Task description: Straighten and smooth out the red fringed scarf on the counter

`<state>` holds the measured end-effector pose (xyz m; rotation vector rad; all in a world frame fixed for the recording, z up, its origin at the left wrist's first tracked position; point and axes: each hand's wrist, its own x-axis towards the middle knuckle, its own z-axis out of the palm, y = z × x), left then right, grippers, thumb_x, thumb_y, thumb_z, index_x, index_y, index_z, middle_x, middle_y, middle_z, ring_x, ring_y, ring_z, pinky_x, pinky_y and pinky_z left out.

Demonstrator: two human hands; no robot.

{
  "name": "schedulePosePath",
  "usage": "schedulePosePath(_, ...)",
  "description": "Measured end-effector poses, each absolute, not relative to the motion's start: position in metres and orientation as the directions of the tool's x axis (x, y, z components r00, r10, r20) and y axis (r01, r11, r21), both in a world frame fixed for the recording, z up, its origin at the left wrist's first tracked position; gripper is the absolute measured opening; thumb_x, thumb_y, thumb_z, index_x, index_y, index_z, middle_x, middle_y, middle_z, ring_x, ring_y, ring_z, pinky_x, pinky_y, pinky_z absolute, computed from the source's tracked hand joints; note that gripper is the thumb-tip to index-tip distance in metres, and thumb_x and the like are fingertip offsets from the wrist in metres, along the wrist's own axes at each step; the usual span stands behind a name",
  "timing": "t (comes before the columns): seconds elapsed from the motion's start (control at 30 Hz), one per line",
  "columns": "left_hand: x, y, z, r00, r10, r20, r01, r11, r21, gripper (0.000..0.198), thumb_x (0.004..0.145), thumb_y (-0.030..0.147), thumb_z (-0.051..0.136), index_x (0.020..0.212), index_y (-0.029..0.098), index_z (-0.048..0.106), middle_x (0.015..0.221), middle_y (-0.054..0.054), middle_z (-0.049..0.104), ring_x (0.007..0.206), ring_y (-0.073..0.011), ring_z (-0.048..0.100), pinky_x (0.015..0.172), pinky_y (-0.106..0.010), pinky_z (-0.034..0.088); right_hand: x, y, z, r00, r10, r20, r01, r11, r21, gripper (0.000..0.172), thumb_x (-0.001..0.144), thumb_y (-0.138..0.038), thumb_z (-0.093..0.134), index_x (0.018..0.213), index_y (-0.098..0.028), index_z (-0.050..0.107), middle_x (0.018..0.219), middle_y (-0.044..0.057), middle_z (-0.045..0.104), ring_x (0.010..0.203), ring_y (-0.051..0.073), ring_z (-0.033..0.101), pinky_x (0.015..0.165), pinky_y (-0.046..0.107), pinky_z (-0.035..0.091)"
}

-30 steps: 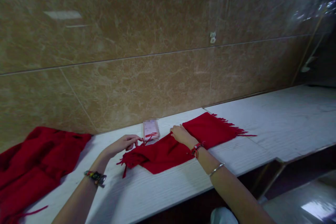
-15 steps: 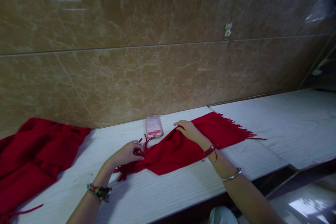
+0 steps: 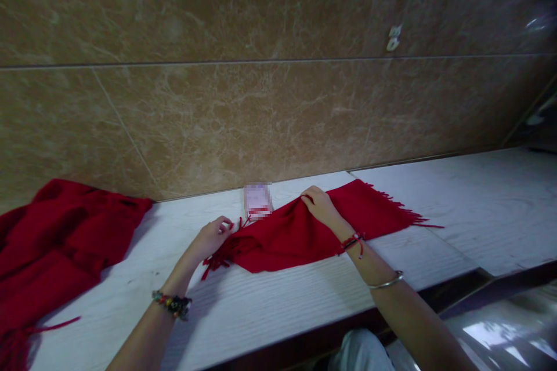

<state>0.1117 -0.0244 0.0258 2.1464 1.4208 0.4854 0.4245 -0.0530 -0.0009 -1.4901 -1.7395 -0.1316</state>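
Observation:
A red fringed scarf (image 3: 278, 243) lies bunched at its left part and flatter at its right, on a white wood-grain surface. My right hand (image 3: 321, 207) pinches the scarf's far edge, and folds run down from the fingertips. At the left end, my left hand (image 3: 213, 236) rests beside the tasselled fringe, its fingers bent and slightly apart, with no clear hold on the cloth. Just behind the scarf, near the wall, sits a small pale packet (image 3: 257, 200) with a red band; its face is blurred.
Another red cloth (image 3: 69, 237) with fringe lies heaped on the left. A brown marble-tiled wall (image 3: 261, 116) rises behind the white surface (image 3: 270, 307). The surface's front edge drops to a dark gap. A knee (image 3: 361, 351) shows below it.
My left hand has drawn back from the cloth, up to the fringe's far side. My right hand has slid slightly right along the far edge, closing on it. The view has tilted a little.

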Motion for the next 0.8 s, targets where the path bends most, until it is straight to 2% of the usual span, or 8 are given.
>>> schedulePosePath(0.1, 0.12, -0.03, 0.028, 0.508, 0.845, 0.165, 0.71, -0.52, 0.475, 0.036, 0.076, 0.042, 0.043, 0.094, 0.015, 0.058, 0.095, -0.01, 0.06, 0.089, -0.0216, 0.055, 0.078, -0.033, 0.043, 0.421, -0.056, 0.0, 0.044, 0.763, 0.645, 0.881, 0.274, -0.385, 0.012, 0.075, -0.01, 0.05, 0.082, -0.014, 0.06, 0.091, 0.01, 0.054, 0.088, 0.02, 0.051, 0.082, 0.034, 0.043)
schedulePosePath(0.2, 0.126, -0.036, 0.029, 0.644, 0.761, 0.082, 0.678, -0.617, 0.4, 0.033, 0.072, 0.038, 0.051, 0.097, 0.017, 0.059, 0.096, -0.007, 0.062, 0.089, -0.0212, 0.056, 0.079, -0.031, 0.043, 0.405, -0.069, 0.009, -0.089, 0.749, 0.657, 0.857, 0.394, -0.333, 0.017, 0.077, -0.013, 0.051, 0.092, -0.015, 0.059, 0.102, 0.011, 0.052, 0.099, 0.021, 0.048, 0.087, 0.036, 0.041)
schedulePosePath(0.3, 0.126, -0.038, 0.031, 0.649, 0.757, 0.076, 0.708, -0.638, 0.302, 0.024, 0.068, 0.021, 0.052, 0.09, 0.017, 0.061, 0.09, -0.006, 0.064, 0.084, -0.0205, 0.058, 0.078, -0.03, 0.043, 0.379, -0.088, 0.017, -0.414, 0.759, 0.503, 0.736, 0.604, -0.306, 0.018, 0.08, -0.022, 0.052, 0.096, -0.017, 0.059, 0.098, 0.007, 0.057, 0.094, 0.017, 0.052, 0.086, 0.031, 0.041)
schedulePosePath(0.4, 0.122, -0.037, 0.039, 0.547, 0.803, 0.238, 0.735, -0.596, 0.323, 0.022, 0.071, 0.016, 0.046, 0.088, 0.017, 0.06, 0.088, -0.004, 0.064, 0.084, -0.0188, 0.058, 0.078, -0.028, 0.043, 0.357, -0.101, 0.018, -0.585, 0.743, 0.324, 0.679, 0.668, -0.305, 0.034, 0.076, -0.024, 0.058, 0.109, -0.018, 0.054, 0.107, 0.007, 0.057, 0.099, 0.018, 0.052, 0.087, 0.029, 0.04)
schedulePosePath(0.47, 0.12, -0.037, 0.045, 0.432, 0.841, 0.326, 0.74, -0.537, 0.405, 0.026, 0.074, 0.018, 0.044, 0.095, 0.018, 0.058, 0.09, -0.003, 0.064, 0.083, -0.0174, 0.058, 0.077, -0.027, 0.044, 0.351, -0.102, 0.015, -0.552, 0.781, 0.292, 0.699, 0.625, -0.349, 0.037, 0.077, -0.015, 0.054, 0.114, -0.019, 0.051, 0.109, 0.007, 0.057, 0.1, 0.018, 0.052, 0.087, 0.029, 0.04)
schedulePosePath(0.57, 0.119, -0.037, 0.045, 0.289, 0.873, 0.392, 0.762, -0.458, 0.458, 0.037, 0.074, 0.013, 0.043, 0.11, 0.017, 0.05, 0.092, -0.004, 0.064, 0.083, -0.0167, 0.059, 0.077, -0.026, 0.045, 0.356, -0.094, 0.009, -0.39, 0.861, 0.326, 0.69, 0.508, -0.516, 0.037, 0.079, -0.011, 0.049, 0.114, -0.02, 0.048, 0.098, 0.005, 0.061, 0.089, 0.016, 0.057, 0.078, 0.028, 0.044)
schedulePosePath(0.67, 0.12, -0.035, 0.036, 0.327, 0.831, 0.45, 0.825, -0.483, 0.294, 0.045, 0.071, 0.007, 0.043, 0.115, 0.016, 0.048, 0.1, -0.007, 0.061, 0.091, -0.0188, 0.057, 0.083, -0.03, 0.044, 0.369, -0.081, 0.005, -0.201, 0.907, 0.371, 0.69, 0.399, -0.604, 0.035, 0.08, -0.012, 0.05, 0.114, -0.022, 0.049, 0.087, 0.003, 0.061, 0.08, 0.014, 0.058, 0.071, 0.028, 0.046)
schedulePosePath(0.8, 0.124, -0.033, 0.027, 0.501, 0.726, 0.471, 0.798, -0.598, 0.074, 0.046, 0.068, 0.003, 0.046, 0.112, 0.016, 0.052, 0.112, -0.011, 0.053, 0.102, -0.0218, 0.05, 0.089, -0.035, 0.04, 0.375, -0.079, 0.007, -0.199, 0.842, 0.5, 0.787, 0.442, -0.43, 0.034, 0.077, -0.007, 0.049, 0.106, -0.022, 0.056, 0.1, 0.006, 0.055, 0.091, 0.016, 0.052, 0.081, 0.031, 0.043)
